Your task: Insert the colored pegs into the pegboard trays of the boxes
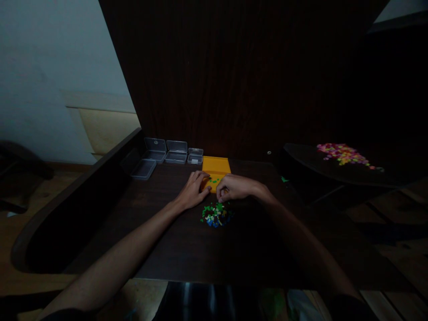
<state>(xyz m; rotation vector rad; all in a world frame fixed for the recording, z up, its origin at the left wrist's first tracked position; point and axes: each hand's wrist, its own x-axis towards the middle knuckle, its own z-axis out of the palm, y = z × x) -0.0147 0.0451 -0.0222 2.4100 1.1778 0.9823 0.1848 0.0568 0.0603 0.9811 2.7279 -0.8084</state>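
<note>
An orange baseplate (pixel 216 165) lies flat on the dark wooden table (pixel 187 249), with a few small green pieces (pixel 214 181) on its near part. My left hand (pixel 193 191) rests on the plate's near left corner, fingers curled down against it. My right hand (pixel 234 187) sits at the plate's near right edge, fingertips pinched together over something too small to make out. Just in front of both hands lies a small heap of tiny green, blue and pale bricks (pixel 216 215).
Several clear plastic boxes (pixel 166 154) with open lids stand at the back left of the table. A dark round side surface (pixel 334 171) to the right carries a pile of pink and yellow pieces (pixel 344 154). A dark panel rises behind the table.
</note>
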